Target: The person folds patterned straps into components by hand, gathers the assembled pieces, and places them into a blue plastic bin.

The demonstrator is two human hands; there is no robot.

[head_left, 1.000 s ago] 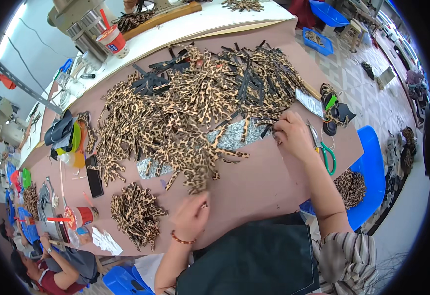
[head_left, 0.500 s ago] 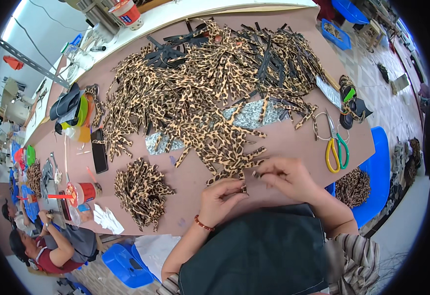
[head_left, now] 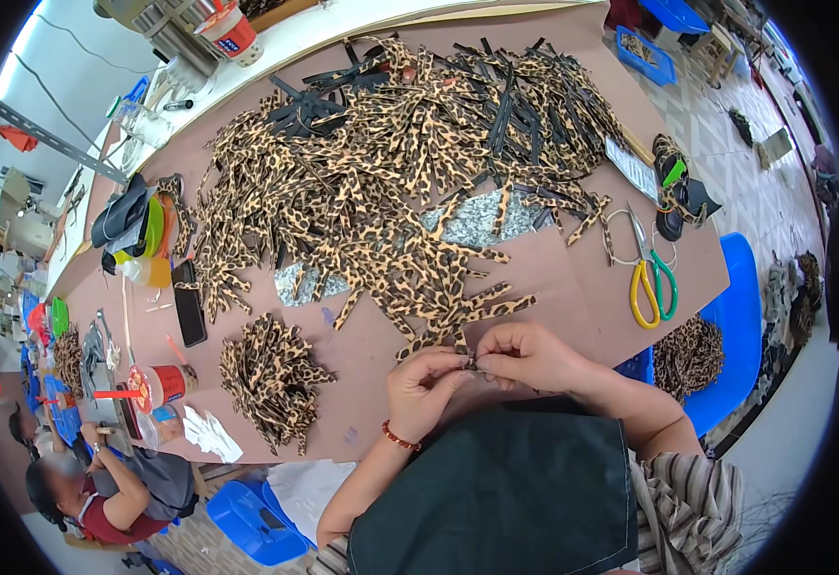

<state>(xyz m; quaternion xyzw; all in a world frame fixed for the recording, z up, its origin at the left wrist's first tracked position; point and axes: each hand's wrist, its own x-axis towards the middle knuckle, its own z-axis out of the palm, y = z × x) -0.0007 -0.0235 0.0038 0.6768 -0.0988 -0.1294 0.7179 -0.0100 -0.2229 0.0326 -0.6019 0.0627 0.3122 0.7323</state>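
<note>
At six o'clock from the pile (head_left: 362, 206), my left hand (head_left: 423, 391) and right hand (head_left: 527, 358) both pinch one strip (head_left: 459, 341), likely so it stays still, while scissors (head_left: 646, 253) lie at two o'clock from me, maybe for easy reach.

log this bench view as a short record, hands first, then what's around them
left hand: pinching the near end of a spotted strip
right hand: fingertips pinched at that same end, meeting the left; fine detail too small to tell
beyond hands: large pile of spotted strips, some black ones among them
left of hands: separate spotted bundle; farther left, dark phone and red-and-white cup
right of hands: scissors, one yellow handle, one green
surface: pinkish-brown tabletop
</note>
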